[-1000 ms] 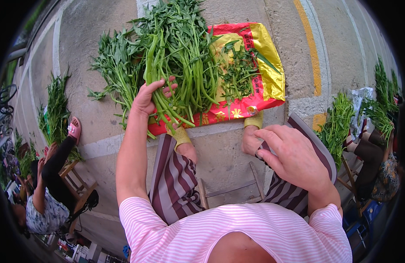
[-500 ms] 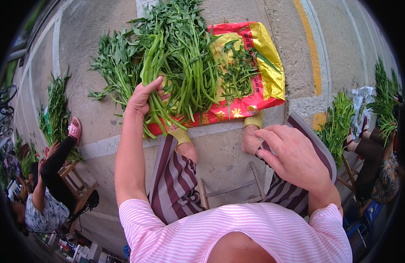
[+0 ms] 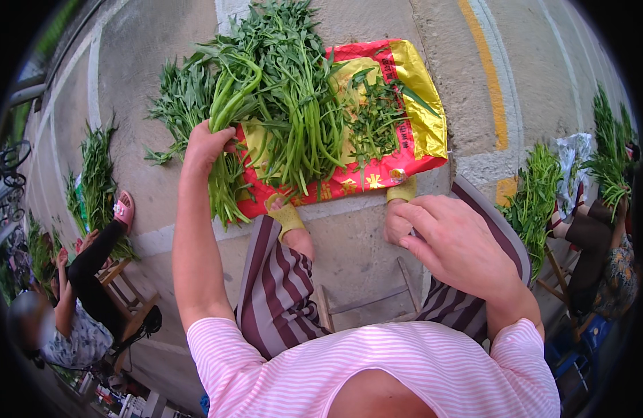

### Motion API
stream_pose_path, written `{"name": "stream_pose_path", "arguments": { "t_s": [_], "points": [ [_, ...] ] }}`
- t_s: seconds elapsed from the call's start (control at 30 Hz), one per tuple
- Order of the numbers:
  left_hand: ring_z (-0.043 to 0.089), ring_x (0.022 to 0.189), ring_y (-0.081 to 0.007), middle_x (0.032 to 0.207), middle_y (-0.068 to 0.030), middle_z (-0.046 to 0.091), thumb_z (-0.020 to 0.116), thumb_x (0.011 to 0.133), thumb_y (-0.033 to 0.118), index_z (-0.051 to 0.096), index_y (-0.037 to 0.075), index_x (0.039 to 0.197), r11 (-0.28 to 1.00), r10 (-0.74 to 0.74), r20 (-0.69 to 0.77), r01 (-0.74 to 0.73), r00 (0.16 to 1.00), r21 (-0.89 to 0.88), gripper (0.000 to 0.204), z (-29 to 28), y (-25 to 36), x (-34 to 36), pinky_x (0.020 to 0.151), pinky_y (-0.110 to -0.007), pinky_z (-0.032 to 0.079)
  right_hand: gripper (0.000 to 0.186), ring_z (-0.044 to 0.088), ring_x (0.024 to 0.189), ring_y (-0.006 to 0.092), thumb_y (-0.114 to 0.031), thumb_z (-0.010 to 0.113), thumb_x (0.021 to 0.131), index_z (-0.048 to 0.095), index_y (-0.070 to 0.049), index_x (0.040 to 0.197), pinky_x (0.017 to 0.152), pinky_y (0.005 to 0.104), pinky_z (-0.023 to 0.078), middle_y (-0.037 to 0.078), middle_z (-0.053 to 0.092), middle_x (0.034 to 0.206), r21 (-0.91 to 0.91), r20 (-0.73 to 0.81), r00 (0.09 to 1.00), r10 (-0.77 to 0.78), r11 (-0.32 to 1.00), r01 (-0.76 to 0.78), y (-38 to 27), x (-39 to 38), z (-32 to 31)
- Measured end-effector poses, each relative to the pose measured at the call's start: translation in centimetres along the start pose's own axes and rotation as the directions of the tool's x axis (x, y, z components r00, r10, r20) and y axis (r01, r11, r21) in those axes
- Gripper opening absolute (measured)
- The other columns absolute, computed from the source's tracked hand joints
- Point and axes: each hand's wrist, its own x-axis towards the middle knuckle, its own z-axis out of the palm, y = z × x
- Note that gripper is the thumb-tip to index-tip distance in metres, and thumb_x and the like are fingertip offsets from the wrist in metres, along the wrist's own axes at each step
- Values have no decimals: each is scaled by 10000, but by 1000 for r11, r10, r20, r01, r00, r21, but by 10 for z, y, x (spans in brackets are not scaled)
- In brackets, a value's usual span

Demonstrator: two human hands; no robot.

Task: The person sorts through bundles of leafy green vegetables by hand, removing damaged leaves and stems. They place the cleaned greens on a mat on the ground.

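My left hand (image 3: 206, 145) is closed round a bunch of long-stemmed leafy greens, which look like water spinach (image 3: 232, 97). Its cut stem ends hang below my fist, and its leaves point away from me. Just right of it lies a larger heap of the same greens (image 3: 309, 129), on a flattened red and gold sack (image 3: 424, 104). Loose leaves and short bits (image 3: 375, 122) are scattered over the sack's right part. Above my right knee hovers my right hand (image 3: 457, 240), its fingers loosely bent and thumb apart, holding nothing I can see.
Another pile of greens (image 3: 176, 97) lies left of the sack. My yellow-green slippers (image 3: 288, 217) touch the sack's near edge. A seated person (image 3: 81, 327) is at left beside upright greens (image 3: 97, 167); at right another sits near more greens (image 3: 534, 195). Painted lines cross the pavement.
My left hand has shifted left with the bunch, off the big heap's edge, and its back has turned up. The right hand has barely moved, its thumb slightly farther from the fingers.
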Motion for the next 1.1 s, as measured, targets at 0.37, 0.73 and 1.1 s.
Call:
{"name": "stream_pose_path", "arguments": {
  "t_s": [0.37, 0.73, 1.1],
  "points": [
    [627, 594, -132, 794, -68, 646, 699, 916, 150, 614, 20, 993, 901, 132, -32, -133, 991, -412, 173, -36, 91, -94, 611, -308, 574, 342, 602, 1023, 319, -207, 650, 899, 593, -29, 1184, 858, 433, 471, 136, 620, 1059, -63, -75, 986, -150, 987, 145, -16, -16, -1],
    [564, 663, -113, 849, -32, 589, 528, 1032, 186, 584, -9, 1165, 350, 312, 165, 48, 936, -935, 243, -13, 123, -234, 781, -332, 581, 237, 657, 907, 323, -251, 629, 921, 658, -50, 1043, 765, 430, 526, 130, 656, 958, 37, -391, 894, -219, 967, 253, -25, 9, 11],
    [433, 586, -70, 801, -11, 473, 452, 1057, 183, 500, -31, 1190, -80, 737, 70, 190, 672, -979, 256, 21, 132, -315, 575, -222, 432, 336, 625, 885, 101, -262, 560, 1005, 670, 6, 1176, 816, 287, 503, 46, 716, 973, 784, -313, 942, -123, 526, 329, -39, 37, 22]
  ]
}}
